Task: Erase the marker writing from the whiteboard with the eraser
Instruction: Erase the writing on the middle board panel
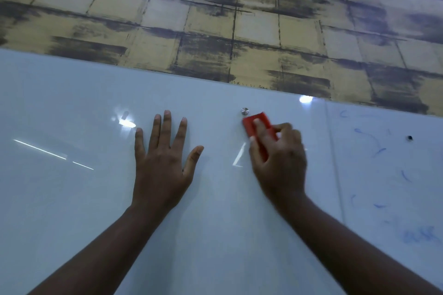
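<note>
A glossy whiteboard (72, 199) fills the lower part of the view. My right hand (280, 160) presses a red eraser (257, 124) flat against the board near its top edge, just below a round metal mounting stud (245, 110). My left hand (163, 163) lies flat on the board with fingers spread, a hand's width left of the eraser. Around both hands the board shows no writing. Faint blue marker strokes (378, 148) and a blue smudge (422, 235) remain on the adjoining panel to the right.
Above the board's top edge is a wall with yellow and dark grey block-pattern wallpaper (215, 19). A vertical seam (334, 163) splits the board into two panels. A small dark hole or stud (409, 137) sits on the right panel. Light glare spots dot the surface.
</note>
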### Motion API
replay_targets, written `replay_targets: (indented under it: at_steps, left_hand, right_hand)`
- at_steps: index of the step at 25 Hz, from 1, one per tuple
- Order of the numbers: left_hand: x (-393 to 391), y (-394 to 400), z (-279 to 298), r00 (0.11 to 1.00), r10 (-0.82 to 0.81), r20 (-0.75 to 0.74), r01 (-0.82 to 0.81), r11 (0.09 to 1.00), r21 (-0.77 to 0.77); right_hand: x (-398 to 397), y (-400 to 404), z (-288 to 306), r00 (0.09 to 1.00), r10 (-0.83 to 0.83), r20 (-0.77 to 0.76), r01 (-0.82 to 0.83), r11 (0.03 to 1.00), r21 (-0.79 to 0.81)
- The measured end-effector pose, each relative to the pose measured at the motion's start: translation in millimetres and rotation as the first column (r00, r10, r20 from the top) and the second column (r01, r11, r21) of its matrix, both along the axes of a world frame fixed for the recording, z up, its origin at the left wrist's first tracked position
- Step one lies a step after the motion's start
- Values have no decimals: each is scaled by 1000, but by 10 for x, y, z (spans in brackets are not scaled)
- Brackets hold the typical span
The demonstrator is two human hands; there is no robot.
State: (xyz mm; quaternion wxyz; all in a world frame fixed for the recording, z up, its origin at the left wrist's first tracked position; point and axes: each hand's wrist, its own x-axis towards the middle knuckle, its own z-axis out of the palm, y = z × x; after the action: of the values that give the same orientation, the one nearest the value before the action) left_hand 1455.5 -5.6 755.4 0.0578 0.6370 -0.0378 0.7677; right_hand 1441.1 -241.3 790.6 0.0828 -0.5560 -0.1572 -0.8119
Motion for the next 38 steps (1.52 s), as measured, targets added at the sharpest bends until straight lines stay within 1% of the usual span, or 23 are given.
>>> replay_targets:
  at_steps: [1, 2, 3, 6, 8, 10, 11, 13, 16, 17, 20, 24, 27, 30, 33, 35, 36, 38]
  left_hand:
    - [10, -1, 6, 1000, 0, 6, 0, 1000, -2]
    - [26, 7, 13, 1000, 2, 13, -1, 1000, -3]
    - [42, 15, 15, 1000, 5, 19, -5, 1000, -6]
    - [78, 23, 10, 999, 20, 28, -20, 1000, -13]
    - [72, 33, -3, 999, 4, 32, -4, 1000, -2]
    - [73, 62, -35, 1000, -1, 27, 0, 1000, 13]
    - [73, 73, -55, 1000, 4, 20, -5, 1000, 20]
    - [71, 76, -84, 1000, 13, 5, -13, 999, 29]
    - [48, 84, -122, 1000, -1, -18, 2, 999, 40]
    - [44, 95, -145, 1000, -12, -23, 13, 999, 49]
    - [40, 112, -217, 999, -29, -17, 30, 996, 80]
    - [15, 120, -355, 998, -45, -37, 48, 994, 97]
    - [-19, 166, -499, 998, -49, -50, 55, 991, 123]
    - [-103, 216, -625, 998, -33, -62, 40, 992, 119]
    - [-258, 72, -673, 997, 19, -78, -6, 988, 154]
    - [-370, -143, -662, 996, 38, -86, -21, 982, 186]
    - [-427, -273, -661, 995, 41, -88, -23, 981, 191]
    - [-525, -592, -674, 996, 29, -83, -14, 984, 175]
  right_hand:
    - [-9, 166, -141, 1000, -15, -13, 14, 997, -80]
    - [-5, 310, -198, 999, -26, -24, 23, 993, -117]
    - [-5, 433, -171, 999, -30, -27, 26, 993, -114]
    - [-44, 771, 194, 999, -29, -35, 30, 999, 18]
    - [-88, 956, 396, 996, -25, -83, 34, 994, 103]
    - [-96, 1046, 440, 995, 19, -102, -4, 990, 140]
    - [-85, 1048, 388, 996, 42, -83, -31, 990, 136]
    - [-64, 977, 173, 997, 67, -40, -64, 996, 69]
    - [-41, 768, -44, 1000, -4, -18, 2, 997, -72]
    - [-43, 671, -18, 999, -34, -9, 33, 997, -71]
    - [-69, 391, 82, 998, -70, -3, 70, 998, -1]
    - [-69, 409, -261, 999, 5, -45, -3, 999, 37]
    - [-64, 490, -558, 998, -8, -57, 6, 999, -34]
    - [-106, 453, -743, 997, -43, -64, 32, 986, -165]
    - [-174, 210, -930, 987, -146, -73, 113, 935, -337]
    - [-257, -110, -994, 974, -214, -70, 166, 894, -417]
    - [-321, -303, -997, 970, -227, -91, 167, 888, -428]
    - [-500, -752, -907, 962, -217, -168, 140, 913, -384]
